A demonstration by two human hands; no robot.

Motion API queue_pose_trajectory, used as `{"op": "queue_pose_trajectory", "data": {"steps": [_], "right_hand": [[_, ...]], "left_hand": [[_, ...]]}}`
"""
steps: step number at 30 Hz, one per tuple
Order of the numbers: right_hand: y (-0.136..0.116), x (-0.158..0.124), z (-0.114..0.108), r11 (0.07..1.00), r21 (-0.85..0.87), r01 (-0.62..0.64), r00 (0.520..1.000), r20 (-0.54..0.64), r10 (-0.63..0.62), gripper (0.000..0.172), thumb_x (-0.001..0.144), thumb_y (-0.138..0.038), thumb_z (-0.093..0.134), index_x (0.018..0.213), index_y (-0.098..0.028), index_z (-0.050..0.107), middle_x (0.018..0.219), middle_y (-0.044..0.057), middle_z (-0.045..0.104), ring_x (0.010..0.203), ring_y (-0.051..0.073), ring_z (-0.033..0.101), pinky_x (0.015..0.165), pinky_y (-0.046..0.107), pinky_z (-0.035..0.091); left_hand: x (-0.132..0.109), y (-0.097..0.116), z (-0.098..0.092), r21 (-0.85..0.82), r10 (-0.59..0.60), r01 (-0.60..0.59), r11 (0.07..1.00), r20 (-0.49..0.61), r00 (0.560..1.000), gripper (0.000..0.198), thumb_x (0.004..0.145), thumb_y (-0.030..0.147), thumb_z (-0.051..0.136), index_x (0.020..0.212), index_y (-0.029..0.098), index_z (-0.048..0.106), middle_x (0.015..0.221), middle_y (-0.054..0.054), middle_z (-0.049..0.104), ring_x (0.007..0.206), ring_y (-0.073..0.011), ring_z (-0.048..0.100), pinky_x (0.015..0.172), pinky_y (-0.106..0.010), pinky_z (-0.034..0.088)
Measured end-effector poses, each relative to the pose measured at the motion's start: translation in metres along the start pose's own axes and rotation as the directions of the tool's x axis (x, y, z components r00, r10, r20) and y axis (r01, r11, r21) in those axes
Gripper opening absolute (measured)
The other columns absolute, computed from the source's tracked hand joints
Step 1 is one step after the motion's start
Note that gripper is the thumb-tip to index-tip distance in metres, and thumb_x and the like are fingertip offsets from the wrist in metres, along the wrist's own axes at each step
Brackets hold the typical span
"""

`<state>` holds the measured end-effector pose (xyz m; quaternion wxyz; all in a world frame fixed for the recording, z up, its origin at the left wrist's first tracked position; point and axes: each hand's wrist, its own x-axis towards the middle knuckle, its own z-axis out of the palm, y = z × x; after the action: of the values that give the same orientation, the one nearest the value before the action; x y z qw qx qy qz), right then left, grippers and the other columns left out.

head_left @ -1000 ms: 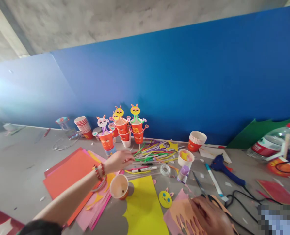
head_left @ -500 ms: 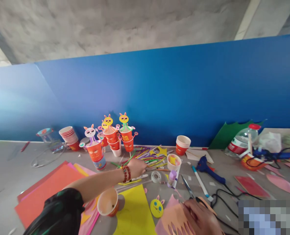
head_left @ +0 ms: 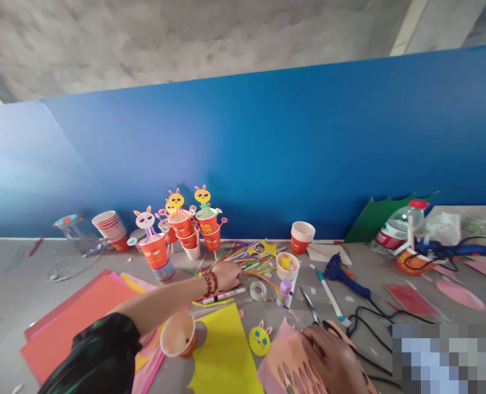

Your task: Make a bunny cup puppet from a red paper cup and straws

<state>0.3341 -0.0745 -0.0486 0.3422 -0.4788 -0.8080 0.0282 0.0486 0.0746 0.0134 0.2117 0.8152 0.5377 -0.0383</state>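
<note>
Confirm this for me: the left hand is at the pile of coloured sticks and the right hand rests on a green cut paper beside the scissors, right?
Not quite: the head view shows the cut paper under the right hand is peach-pink, not green. The left hand is at the coloured sticks, and the scissors lie beside the paper.

Left arm has a dark, nearly black sleeve point(head_left: 95, 350) with a faint green print on it. It's a loose cut that ends up by the elbow. Just behind the left hand point(head_left: 227, 273), at the wrist, sit a couple of stacked bead bracelets point(head_left: 210, 283), mostly red with some darker beads mixed in. The right hand point(head_left: 332, 358) shows only up to the wrist.
</note>
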Motion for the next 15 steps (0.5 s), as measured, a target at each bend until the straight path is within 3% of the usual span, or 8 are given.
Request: {"op": "queue_pose_trajectory", "data": {"steps": [5, 10, 12, 15], "right_hand": [[0.001, -0.001, 0.003, 1.0, -0.013, 0.013, 1.0, -0.004, -0.013, 0.03, 0.101, -0.031, 0.044, 0.074, -0.022, 0.055, 0.059, -0.002, 0.056, 0.05, 0.015, 0.058, 0.05, 0.024, 0.042], [0.0, 0.0, 0.003, 1.0, 0.01, 0.021, 0.999, -0.041, -0.021, 0.031, 0.1, -0.032, 0.046, 0.072, -0.022, 0.054, 0.058, -0.002, 0.055, 0.049, 0.015, 0.057, 0.049, 0.023, 0.041], [-0.001, 0.002, 0.001, 1.0, 0.018, 0.026, 0.998, -0.049, -0.025, 0.03, 0.1, -0.031, 0.046, 0.073, -0.023, 0.055, 0.058, -0.002, 0.056, 0.049, 0.015, 0.058, 0.05, 0.023, 0.042], [-0.004, 0.005, -0.007, 0.997, 0.009, 0.074, 0.994, -0.078, -0.073, 0.027, 0.099, -0.03, 0.048, 0.075, -0.023, 0.057, 0.059, -0.001, 0.059, 0.049, 0.015, 0.061, 0.049, 0.024, 0.045]], "left_hand": [[0.003, -0.002, -0.003, -0.091, -0.012, 0.016, 0.996, 0.049, 0.999, 0.03, 0.095, 0.034, 0.061, 0.121, 0.019, 0.063, 0.126, -0.007, 0.063, 0.109, -0.0264, 0.064, 0.09, -0.042, 0.056], [0.004, -0.015, -0.027, -0.281, 0.005, 0.027, 0.959, 0.114, 0.993, 0.032, 0.095, 0.034, 0.062, 0.122, 0.016, 0.061, 0.122, -0.009, 0.064, 0.103, -0.0241, 0.065, 0.087, -0.043, 0.057], [0.001, -0.018, -0.039, -0.389, 0.018, 0.037, 0.92, 0.136, 0.991, 0.023, 0.09, 0.033, 0.067, 0.102, 0.013, 0.068, 0.094, -0.004, 0.068, 0.081, -0.0179, 0.065, 0.071, -0.031, 0.056], [-0.01, -0.015, -0.053, -0.573, 0.069, 0.056, 0.817, 0.193, 0.979, 0.021, 0.083, 0.034, 0.068, 0.078, 0.014, 0.065, 0.058, 0.005, 0.05, 0.048, -0.0075, 0.043, 0.046, -0.02, 0.035]]}}
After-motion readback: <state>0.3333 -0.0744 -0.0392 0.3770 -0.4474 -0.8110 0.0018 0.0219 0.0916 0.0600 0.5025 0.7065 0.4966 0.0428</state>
